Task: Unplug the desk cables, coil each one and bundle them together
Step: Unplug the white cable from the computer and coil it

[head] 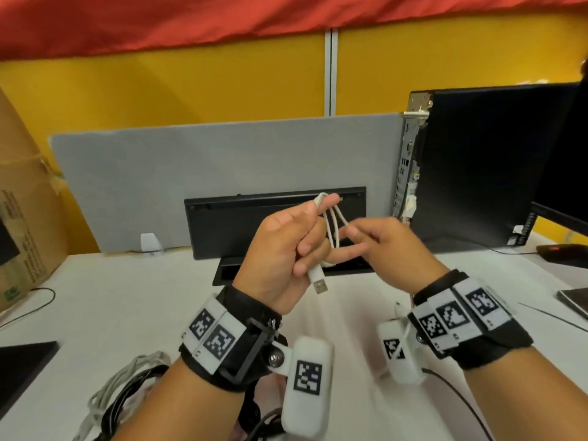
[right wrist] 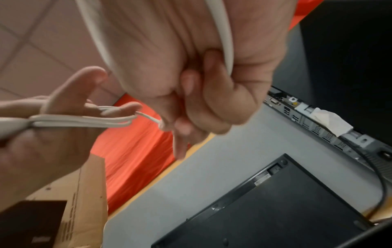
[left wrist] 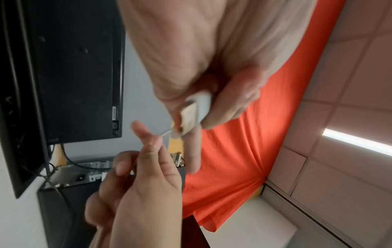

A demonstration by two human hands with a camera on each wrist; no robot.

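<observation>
My left hand (head: 305, 237) is raised over the desk and grips a white USB cable (head: 334, 229) folded into a few loops. Its USB plug (head: 319, 283) sticks out below the fist and also shows between thumb and finger in the left wrist view (left wrist: 192, 114). My right hand (head: 353, 237) is close beside it, fingers curled on the cable where it leaves the loops. In the right wrist view the cable (right wrist: 227, 42) runs across the right palm into the curled fingers, and the loops (right wrist: 84, 120) lie in the left hand.
A heap of black and grey cables (head: 127, 386) lies on the white desk (head: 127, 297) at the lower left. A black keyboard (head: 276, 224) leans on the grey divider. A desktop computer (head: 477, 160), monitor (head: 560, 198) and mouse (head: 563, 253) stand right, a cardboard box (head: 25, 202) left.
</observation>
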